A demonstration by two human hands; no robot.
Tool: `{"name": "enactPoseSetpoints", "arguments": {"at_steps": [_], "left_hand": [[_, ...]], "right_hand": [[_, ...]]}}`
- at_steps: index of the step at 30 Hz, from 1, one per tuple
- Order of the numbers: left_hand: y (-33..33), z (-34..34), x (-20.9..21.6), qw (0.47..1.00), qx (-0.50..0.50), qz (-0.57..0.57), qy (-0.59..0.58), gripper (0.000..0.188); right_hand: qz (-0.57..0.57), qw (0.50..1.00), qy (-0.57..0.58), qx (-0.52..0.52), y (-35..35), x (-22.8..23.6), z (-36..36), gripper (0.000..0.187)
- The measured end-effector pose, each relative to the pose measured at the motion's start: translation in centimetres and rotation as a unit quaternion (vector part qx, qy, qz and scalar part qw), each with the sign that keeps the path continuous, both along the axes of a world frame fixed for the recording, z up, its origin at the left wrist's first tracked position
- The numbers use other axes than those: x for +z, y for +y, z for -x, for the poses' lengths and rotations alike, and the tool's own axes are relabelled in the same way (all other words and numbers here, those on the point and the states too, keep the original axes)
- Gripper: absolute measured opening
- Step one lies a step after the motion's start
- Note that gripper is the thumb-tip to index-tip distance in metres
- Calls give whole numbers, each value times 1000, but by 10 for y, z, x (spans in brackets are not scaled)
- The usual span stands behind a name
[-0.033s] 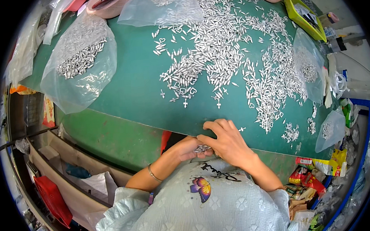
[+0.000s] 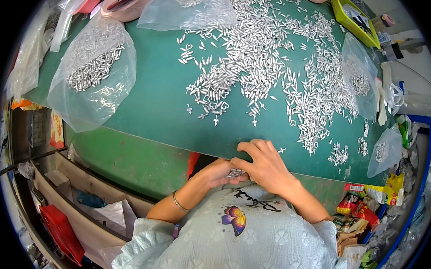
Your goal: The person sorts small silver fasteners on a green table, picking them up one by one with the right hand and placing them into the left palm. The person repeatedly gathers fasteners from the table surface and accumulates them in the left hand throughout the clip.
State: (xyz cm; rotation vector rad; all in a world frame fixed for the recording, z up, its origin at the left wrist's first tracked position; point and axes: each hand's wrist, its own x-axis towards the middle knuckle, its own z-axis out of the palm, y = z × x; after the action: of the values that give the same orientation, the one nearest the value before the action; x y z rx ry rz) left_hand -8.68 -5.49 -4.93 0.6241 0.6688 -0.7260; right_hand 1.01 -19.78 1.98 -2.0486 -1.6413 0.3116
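Observation:
At the near edge of the green table, my left hand point(image 2: 218, 174) is cupped palm up around several small silver metal pieces point(image 2: 236, 173). Over it arches my right hand point(image 2: 269, 168), its thumb at the pieces and its bent index finger apart from the thumb. Nothing shows between those two, though the right hand's other fingertips are hidden. Beyond both hands spreads a large heap of silver metal charms point(image 2: 255, 51), with spindle-shaped, heart-shaped and cross-shaped pieces among them. Close to my right hand lies a single cross-shaped charm point(image 2: 282, 151).
Clear plastic bags of silver pieces lie at the left point(image 2: 96, 99) and right point(image 2: 385, 148) of the green table point(image 2: 160, 84). Pink bowls point(image 2: 126, 11) and a yellow-green basket point(image 2: 352, 20) stand at the back. A drawer point(image 2: 91, 212) is at lower left, snack packets point(image 2: 358, 210) at lower right.

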Motion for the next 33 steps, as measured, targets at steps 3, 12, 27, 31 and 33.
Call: {"name": "enactPoseSetpoints", "arguments": {"at_steps": [3, 12, 27, 31, 33], "left_hand": [[0, 0, 3, 1000, 7, -12, 16, 17], [-3, 7, 3, 1000, 19, 17, 19, 12], [-1, 9, 4, 989, 41, 142, -31, 28], [1, 12, -4, 982, 54, 176, -37, 29], [0, 11, -4, 982, 48, 177, -33, 30]], "right_hand": [[-7, 999, -32, 0, -3, -3, 4, 34], [-95, 990, 103, -24, -6, -17, 13, 23], [-74, 961, -43, -262, 36, -15, -49, 12], [-25, 970, -6, -243, 29, -8, -53, 13], [-23, 968, 17, -251, 21, -7, -54, 13]]}}
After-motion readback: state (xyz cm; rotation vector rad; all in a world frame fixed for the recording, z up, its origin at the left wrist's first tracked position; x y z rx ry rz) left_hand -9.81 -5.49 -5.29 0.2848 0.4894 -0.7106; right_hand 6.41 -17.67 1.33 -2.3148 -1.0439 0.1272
